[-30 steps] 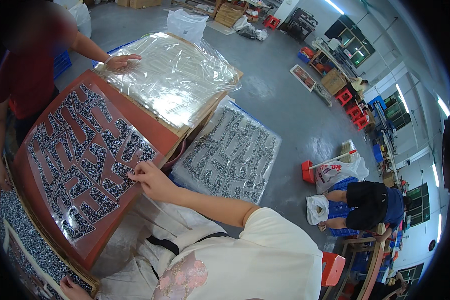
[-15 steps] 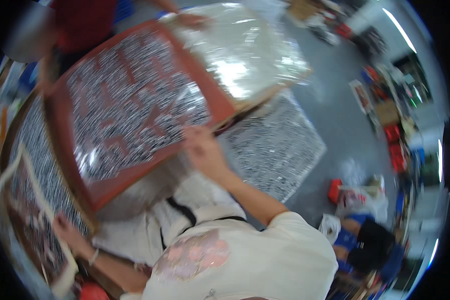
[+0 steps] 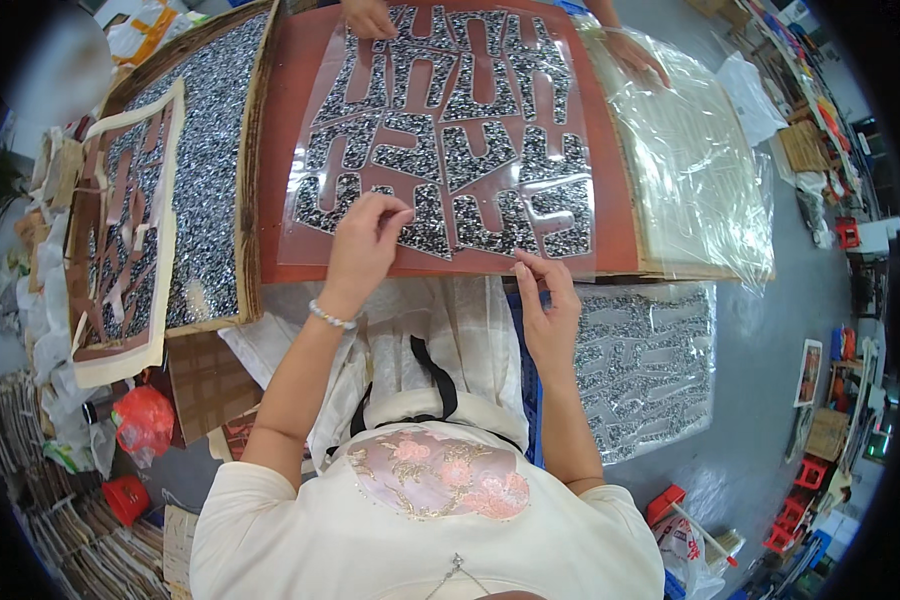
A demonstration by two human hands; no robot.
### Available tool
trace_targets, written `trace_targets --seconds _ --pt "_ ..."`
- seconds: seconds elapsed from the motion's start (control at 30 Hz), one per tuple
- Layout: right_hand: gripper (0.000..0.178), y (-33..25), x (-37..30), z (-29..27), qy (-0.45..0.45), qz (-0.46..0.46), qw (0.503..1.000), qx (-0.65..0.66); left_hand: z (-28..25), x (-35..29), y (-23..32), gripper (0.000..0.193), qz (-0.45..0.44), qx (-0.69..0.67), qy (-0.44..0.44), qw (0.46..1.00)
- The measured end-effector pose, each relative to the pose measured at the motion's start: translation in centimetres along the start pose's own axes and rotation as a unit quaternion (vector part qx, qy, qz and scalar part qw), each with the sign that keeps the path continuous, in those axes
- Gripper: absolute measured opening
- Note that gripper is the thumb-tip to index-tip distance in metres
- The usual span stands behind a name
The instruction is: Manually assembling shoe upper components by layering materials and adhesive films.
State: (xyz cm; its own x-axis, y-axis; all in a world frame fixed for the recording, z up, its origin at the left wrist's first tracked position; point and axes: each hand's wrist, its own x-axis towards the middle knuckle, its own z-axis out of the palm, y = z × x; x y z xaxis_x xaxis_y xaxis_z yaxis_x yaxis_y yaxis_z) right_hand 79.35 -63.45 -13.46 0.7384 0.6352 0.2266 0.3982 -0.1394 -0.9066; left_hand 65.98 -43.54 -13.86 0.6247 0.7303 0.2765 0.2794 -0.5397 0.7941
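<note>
A clear film [image 3: 435, 262] bearing glittery black-and-silver cut-out shapes [image 3: 490, 150] lies on a reddish-brown board [image 3: 610, 190] in front of me. My left hand [image 3: 367, 245], with a beaded bracelet at the wrist, is over the film's near left part, thumb and fingertips pinched together. Whatever is between them is too small to make out. At the film's near edge, right of the middle, my right hand [image 3: 550, 305] has thumb and forefinger closed together; their contents are also unclear. Across the board, a co-worker's hand [image 3: 370, 18] touches the film's far left corner.
To the left stands a shallow wooden tray [image 3: 253, 170] of glitter, with a cream-edged stencil frame [image 3: 170, 190] over it. On the right are film-wrapped pale sheets [image 3: 685, 150] under the co-worker's other hand [image 3: 635, 55]. Lower right lies another glittery patterned sheet [image 3: 650, 370].
My view has turned toward the board. My left hand has left the cream-edged frame and come over the film. My right hand remains by the board's near edge, its fingers now pinched.
</note>
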Motion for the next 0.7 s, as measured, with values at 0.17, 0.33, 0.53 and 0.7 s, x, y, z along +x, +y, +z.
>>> trace_targets --seconds 0.17,0.33,0.53,0.7 --pt "0.015 0.0 0.6 0.9 -0.023 -0.046 0.999 -0.008 2.3 1.1 0.0 0.007 0.03 0.021 0.005 0.999" --pt "0.015 0.3 1.6 1.4 -0.052 -0.052 0.997 0.017 3.8 2.4 -0.5 0.007 0.046 0.043 0.023 0.998" --pt "0.016 -0.2 2.4 1.7 -0.069 -0.077 0.994 -0.035 4.0 1.6 -0.1 0.007 0.095 0.112 0.042 0.988" --pt "0.02 -0.9 3.7 3.5 -0.063 -0.136 0.986 -0.072 3.7 1.1 0.1 0.008 0.091 0.083 0.069 0.99"
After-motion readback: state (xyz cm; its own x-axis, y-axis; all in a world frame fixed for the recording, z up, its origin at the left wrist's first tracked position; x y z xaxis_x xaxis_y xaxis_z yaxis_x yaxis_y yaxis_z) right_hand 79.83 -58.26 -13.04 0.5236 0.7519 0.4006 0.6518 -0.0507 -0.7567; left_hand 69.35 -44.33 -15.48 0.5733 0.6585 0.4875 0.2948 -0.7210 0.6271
